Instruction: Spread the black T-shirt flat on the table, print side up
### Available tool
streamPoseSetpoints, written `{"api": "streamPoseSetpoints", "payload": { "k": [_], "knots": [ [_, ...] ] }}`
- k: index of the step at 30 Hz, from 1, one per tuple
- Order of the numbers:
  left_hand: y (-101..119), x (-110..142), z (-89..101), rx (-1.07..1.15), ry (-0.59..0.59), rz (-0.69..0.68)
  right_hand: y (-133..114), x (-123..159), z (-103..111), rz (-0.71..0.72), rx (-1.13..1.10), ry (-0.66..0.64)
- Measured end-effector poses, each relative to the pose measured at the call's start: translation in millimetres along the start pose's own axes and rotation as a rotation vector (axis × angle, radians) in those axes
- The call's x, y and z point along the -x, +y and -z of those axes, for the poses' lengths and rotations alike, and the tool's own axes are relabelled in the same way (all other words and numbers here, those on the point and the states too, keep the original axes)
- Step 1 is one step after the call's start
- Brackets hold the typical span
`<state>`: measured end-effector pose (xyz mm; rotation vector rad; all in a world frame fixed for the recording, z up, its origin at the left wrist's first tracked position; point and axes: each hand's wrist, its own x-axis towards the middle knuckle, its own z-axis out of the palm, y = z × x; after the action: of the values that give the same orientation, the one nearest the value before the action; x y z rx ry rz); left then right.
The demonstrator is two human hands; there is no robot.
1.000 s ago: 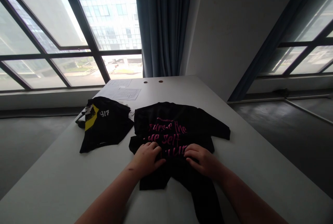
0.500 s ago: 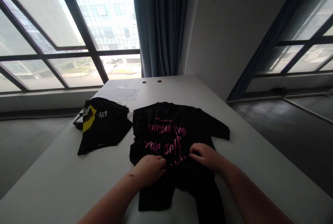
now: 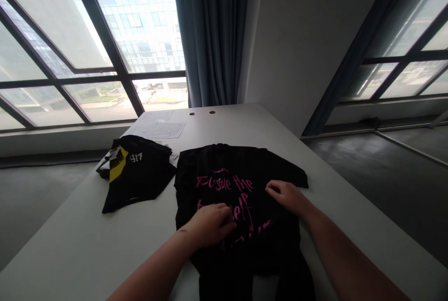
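A black shirt (image 3: 224,156) with pink lettering lies spread on the white table in front of me, partly wrinkled. Its short sleeve reaches out to the right. Two dark cloth strips (image 3: 226,282) run from its lower end toward me; whether they belong to the shirt I cannot tell. My left hand (image 3: 213,224) is closed on the cloth over the lower left lettering, covering some letters. Right of the lettering, my right hand (image 3: 285,194) pinches the shirt between thumb and curled fingers.
To the left lies another black garment (image 3: 147,175) with a yellow and white print. Papers (image 3: 168,129) rest behind it on the white table (image 3: 70,245). Two round cable holes are near the far edge, before a blue curtain (image 3: 217,35) and windows.
Both hands have moved slightly to the right, the right one also a little away from me. More pink lettering shows at the lower part, and the cloth there is spread wider.
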<state>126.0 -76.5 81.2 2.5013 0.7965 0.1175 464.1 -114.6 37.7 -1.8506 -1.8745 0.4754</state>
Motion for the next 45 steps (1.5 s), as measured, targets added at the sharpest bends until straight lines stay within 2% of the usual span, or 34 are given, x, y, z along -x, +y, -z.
{"api": "streamPoseSetpoints", "payload": {
  "k": [2, 4, 8, 12, 15, 17, 18, 20, 23, 25, 27, 29, 31, 34, 37, 42, 45],
  "knots": [
    [-13.0, -18.7, 3.7, -0.069, 0.11, 0.061, 30.0, -15.1, -3.8, 0.032, 0.118, 0.237],
    [-27.2, -42.7, 2.2, -0.121, 0.188, 0.17, 62.1, -29.9, -7.2, -0.048, 0.218, 0.353],
    [-46.0, -94.0, -11.1, -0.127, 0.211, 0.43, 111.4, -51.3, -12.2, -0.259, 0.356, 0.292],
    [-54.7, -127.4, -17.8, -0.106, 0.295, 0.462, 137.6, -57.2, -9.4, -0.448, 0.415, 0.241],
    [-72.1, -135.9, -12.1, -0.09, 0.407, 0.507, 157.5, -50.8, 4.0, -0.637, 0.399, 0.238],
    [-90.9, -136.4, -7.3, -0.089, 0.416, 0.564, 172.7, -44.0, 15.6, -0.732, 0.39, 0.27],
    [-101.3, -135.9, -5.8, -0.101, 0.396, 0.59, 179.6, -40.8, 20.8, -0.744, 0.395, 0.306],
    [-120.5, -134.3, -5.9, -0.15, 0.348, 0.603, 189.0, -36.6, 27.5, -0.674, 0.417, 0.395],
    [-138.3, -133.0, -11.8, -0.23, 0.353, 0.573, 185.1, -37.8, 27.0, -0.448, 0.436, 0.474],
    [-141.9, -132.9, -16.0, -0.247, 0.37, 0.58, 170.3, -41.7, 23.0, -0.337, 0.442, 0.471],
    [-141.5, -132.6, -18.0, -0.248, 0.375, 0.581, 149.7, -45.3, 21.1, -0.287, 0.467, 0.466],
    [-140.1, -131.3, -17.6, -0.247, 0.374, 0.57, 128.2, -46.3, 23.7, -0.317, 0.523, 0.492],
    [-139.0, -129.4, -15.8, -0.254, 0.365, 0.562, 109.9, -44.6, 29.6, -0.407, 0.585, 0.546],
    [-137.7, -126.9, -12.8, -0.27, 0.345, 0.568, 94.3, -40.2, 36.9, -0.553, 0.566, 0.6],
    [-136.5, -126.0, -11.4, -0.279, 0.332, 0.573, 94.7, -38.0, 35.5, -0.629, 0.398, 0.615],
    [-136.7, -126.7, -12.3, -0.293, 0.334, 0.573, 113.4, -40.0, 23.1, -0.389, 0.078, 0.647],
    [-137.4, -126.8, -12.7, -0.298, 0.326, 0.57, 125.5, -40.6, 21.2, -0.374, 0.018, 0.647]
  ]
}}
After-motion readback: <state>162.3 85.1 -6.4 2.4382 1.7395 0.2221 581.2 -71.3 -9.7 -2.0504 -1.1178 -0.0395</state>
